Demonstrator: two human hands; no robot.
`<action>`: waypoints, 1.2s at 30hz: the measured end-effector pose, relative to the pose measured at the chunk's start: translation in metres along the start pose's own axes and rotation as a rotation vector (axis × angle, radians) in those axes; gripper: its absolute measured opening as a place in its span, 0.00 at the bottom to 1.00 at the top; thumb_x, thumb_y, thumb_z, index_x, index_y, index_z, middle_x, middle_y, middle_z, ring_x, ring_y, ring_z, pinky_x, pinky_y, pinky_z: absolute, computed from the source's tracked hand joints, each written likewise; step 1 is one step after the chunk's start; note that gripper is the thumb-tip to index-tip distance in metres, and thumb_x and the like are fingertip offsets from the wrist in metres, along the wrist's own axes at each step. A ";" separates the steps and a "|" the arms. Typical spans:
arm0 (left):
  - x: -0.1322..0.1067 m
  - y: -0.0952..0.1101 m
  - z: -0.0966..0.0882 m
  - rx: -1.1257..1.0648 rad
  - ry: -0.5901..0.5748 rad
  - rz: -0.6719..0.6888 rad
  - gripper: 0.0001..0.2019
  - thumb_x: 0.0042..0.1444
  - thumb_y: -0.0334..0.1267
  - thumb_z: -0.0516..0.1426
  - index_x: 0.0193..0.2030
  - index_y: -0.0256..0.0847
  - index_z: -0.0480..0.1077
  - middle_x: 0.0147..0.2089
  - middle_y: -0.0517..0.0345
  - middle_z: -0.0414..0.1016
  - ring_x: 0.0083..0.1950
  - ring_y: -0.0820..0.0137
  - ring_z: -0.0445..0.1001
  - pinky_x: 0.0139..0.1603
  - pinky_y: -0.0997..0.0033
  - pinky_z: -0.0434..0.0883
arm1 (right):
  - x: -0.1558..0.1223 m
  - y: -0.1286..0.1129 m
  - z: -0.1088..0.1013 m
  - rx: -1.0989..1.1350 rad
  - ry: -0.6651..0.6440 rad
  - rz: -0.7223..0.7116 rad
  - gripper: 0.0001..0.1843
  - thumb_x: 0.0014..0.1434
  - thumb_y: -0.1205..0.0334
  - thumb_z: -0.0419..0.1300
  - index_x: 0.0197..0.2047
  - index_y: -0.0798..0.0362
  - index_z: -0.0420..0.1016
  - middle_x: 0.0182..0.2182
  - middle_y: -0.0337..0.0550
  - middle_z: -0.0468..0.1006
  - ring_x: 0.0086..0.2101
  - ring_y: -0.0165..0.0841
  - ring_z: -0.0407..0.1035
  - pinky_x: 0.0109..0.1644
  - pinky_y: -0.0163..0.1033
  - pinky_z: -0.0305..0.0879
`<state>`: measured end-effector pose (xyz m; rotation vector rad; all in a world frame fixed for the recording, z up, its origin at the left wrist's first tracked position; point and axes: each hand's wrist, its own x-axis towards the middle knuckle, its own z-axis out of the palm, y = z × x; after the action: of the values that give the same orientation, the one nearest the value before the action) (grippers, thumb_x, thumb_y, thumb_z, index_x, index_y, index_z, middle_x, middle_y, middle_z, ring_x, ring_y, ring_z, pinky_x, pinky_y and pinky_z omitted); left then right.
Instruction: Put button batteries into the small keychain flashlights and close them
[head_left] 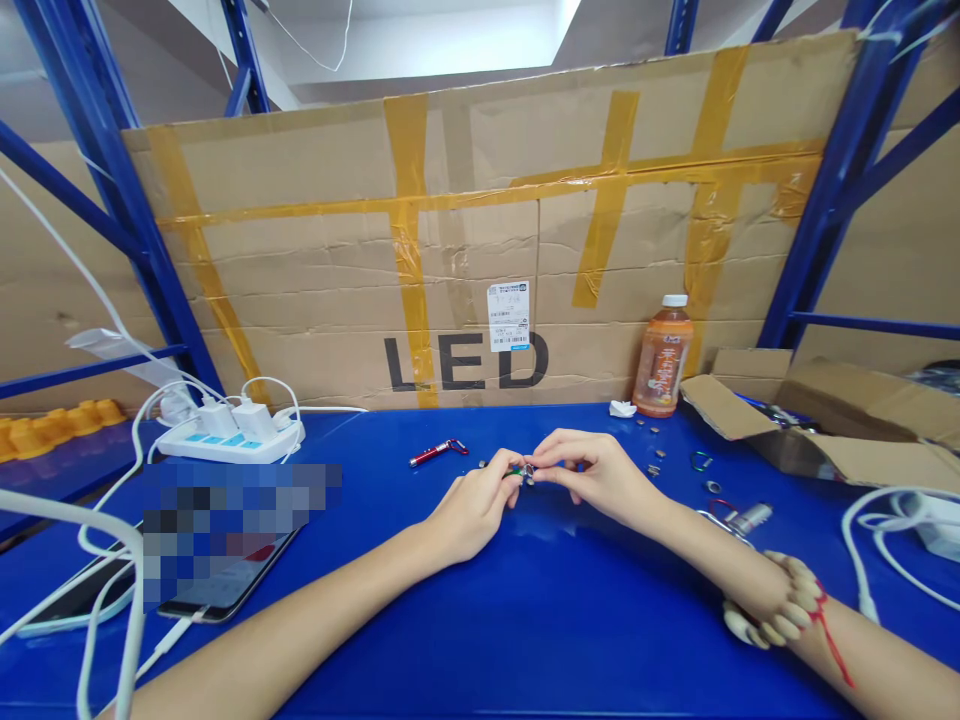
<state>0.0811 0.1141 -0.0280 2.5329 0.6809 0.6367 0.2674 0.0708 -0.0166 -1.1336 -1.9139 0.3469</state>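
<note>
Over the blue tabletop, my left hand (476,505) is closed around a small green and silver piece (517,473), mostly covered by my fingers. The fingertips of my right hand (592,468) pinch a tiny silver ring-like part (529,471) at the end of that piece, so both hands meet there. To the left lies a red keychain flashlight (430,456) with a small carabiner (456,446) on it. Near my right wrist are a green carabiner (701,461), a small metal ring (712,487) and a silver cylinder (750,517) beside a red clip.
A taped cardboard sheet (337,290) stands behind. A drink bottle (664,357) and an open cardboard box (795,440) are at the back right. At left lie a white power strip (251,445), cables and phones (214,595). Another cable (862,570) lies at right.
</note>
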 end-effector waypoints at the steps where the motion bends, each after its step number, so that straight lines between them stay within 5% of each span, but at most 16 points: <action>1: 0.000 0.000 0.000 0.007 -0.006 0.001 0.11 0.63 0.37 0.38 0.46 0.43 0.58 0.31 0.64 0.67 0.31 0.73 0.67 0.37 0.74 0.63 | 0.000 0.001 0.000 0.021 -0.011 0.003 0.14 0.52 0.51 0.59 0.31 0.53 0.78 0.33 0.43 0.75 0.15 0.20 0.61 0.19 0.30 0.61; 11: -0.001 -0.001 0.000 0.033 -0.117 0.021 0.09 0.62 0.38 0.40 0.44 0.43 0.57 0.31 0.63 0.68 0.32 0.73 0.68 0.36 0.75 0.63 | -0.002 0.006 0.000 0.162 -0.117 0.066 0.16 0.49 0.49 0.61 0.24 0.55 0.77 0.30 0.42 0.71 0.17 0.20 0.61 0.15 0.28 0.63; 20: -0.003 0.001 0.000 0.031 -0.138 0.029 0.07 0.62 0.37 0.40 0.40 0.42 0.56 0.32 0.60 0.67 0.32 0.72 0.68 0.34 0.74 0.63 | -0.007 0.013 0.000 0.048 -0.167 -0.016 0.16 0.53 0.51 0.57 0.25 0.53 0.77 0.30 0.43 0.74 0.17 0.22 0.62 0.16 0.29 0.61; 27: -0.003 0.000 0.002 -0.007 -0.123 0.049 0.07 0.62 0.36 0.40 0.39 0.42 0.56 0.33 0.59 0.68 0.33 0.72 0.69 0.36 0.74 0.64 | -0.006 0.011 0.003 -0.015 -0.101 -0.104 0.14 0.52 0.52 0.59 0.23 0.52 0.76 0.26 0.43 0.75 0.26 0.29 0.69 0.28 0.32 0.63; 36: -0.001 0.000 0.002 -0.031 -0.068 0.044 0.06 0.62 0.36 0.42 0.36 0.41 0.57 0.33 0.59 0.70 0.33 0.72 0.69 0.36 0.74 0.64 | -0.006 0.010 0.008 0.005 -0.068 0.098 0.15 0.48 0.51 0.61 0.21 0.55 0.73 0.22 0.40 0.72 0.18 0.25 0.63 0.21 0.31 0.56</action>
<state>0.0811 0.1125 -0.0298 2.5349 0.5889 0.5681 0.2681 0.0727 -0.0303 -1.2292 -1.9195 0.4485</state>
